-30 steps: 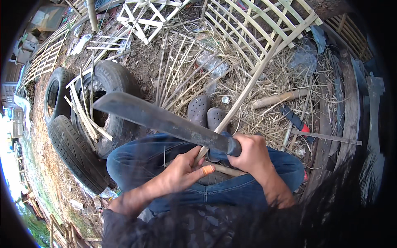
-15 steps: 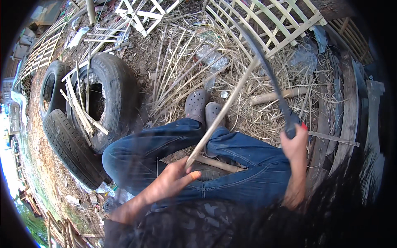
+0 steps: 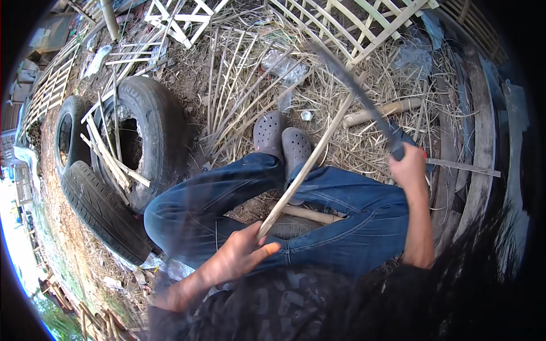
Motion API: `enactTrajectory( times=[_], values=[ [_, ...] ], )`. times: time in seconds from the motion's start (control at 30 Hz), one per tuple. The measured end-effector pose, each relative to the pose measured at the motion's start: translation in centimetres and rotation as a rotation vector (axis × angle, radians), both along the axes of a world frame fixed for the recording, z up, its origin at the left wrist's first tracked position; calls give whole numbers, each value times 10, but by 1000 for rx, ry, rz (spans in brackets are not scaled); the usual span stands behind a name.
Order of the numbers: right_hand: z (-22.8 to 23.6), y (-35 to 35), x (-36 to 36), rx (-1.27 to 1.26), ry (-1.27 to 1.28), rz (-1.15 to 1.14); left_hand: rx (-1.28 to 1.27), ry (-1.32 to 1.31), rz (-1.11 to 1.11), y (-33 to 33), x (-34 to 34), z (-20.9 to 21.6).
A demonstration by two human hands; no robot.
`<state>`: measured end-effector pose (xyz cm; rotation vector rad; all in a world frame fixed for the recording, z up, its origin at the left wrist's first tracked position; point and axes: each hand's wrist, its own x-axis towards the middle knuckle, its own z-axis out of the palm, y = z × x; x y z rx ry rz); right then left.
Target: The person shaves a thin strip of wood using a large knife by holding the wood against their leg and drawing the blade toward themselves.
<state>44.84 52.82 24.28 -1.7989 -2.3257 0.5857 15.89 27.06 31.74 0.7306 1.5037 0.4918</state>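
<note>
My left hand (image 3: 240,254) is closed around the near end of a long, pale bamboo strip (image 3: 310,162). The strip slants away from my lap toward the upper right. In my right hand (image 3: 410,167) is the dark handle of a machete (image 3: 372,111), with a bit of red at the grip. Its long grey blade points up and left and crosses the strip near the far tip; whether they touch I cannot tell. Below the strip, a short bamboo piece (image 3: 310,214) lies between my legs over part of a tyre (image 3: 293,229).
Several old tyres (image 3: 162,131) stand at the left, with split strips (image 3: 108,156) leaning on one. Ahead are woven bamboo lattices (image 3: 341,25), loose strips and straw. A bamboo length (image 3: 387,112) lies beyond the blade; wooden boards (image 3: 483,142) run along the right.
My right hand has shifted slightly up and right with the machete. The blade still crosses the far end of the strip. The whole view has shifted a little.
</note>
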Motion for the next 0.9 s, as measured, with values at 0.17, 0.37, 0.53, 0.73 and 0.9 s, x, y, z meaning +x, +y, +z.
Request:
enactTrajectory(
  times=[0.17, 0.37, 0.53, 0.73, 0.9],
  values=[
    [34, -10, 29, 94, 119, -181, 32, 21, 96, -12, -18, -17],
    [35, -76, -66, -164, 260, 430, 127, -110, 5, 37, 22, -20],
    [3, -16, -22, -215, 49, 63, 46, -32, -84, 15, 24, -17],
    [14, 13, 53, -34, 15, -205, 0, -134, 229, -1, -5, -25],
    [0, 12, 86, 196, -44, -282, 219, -299, 532, 40, -39, -11]
  ],
)
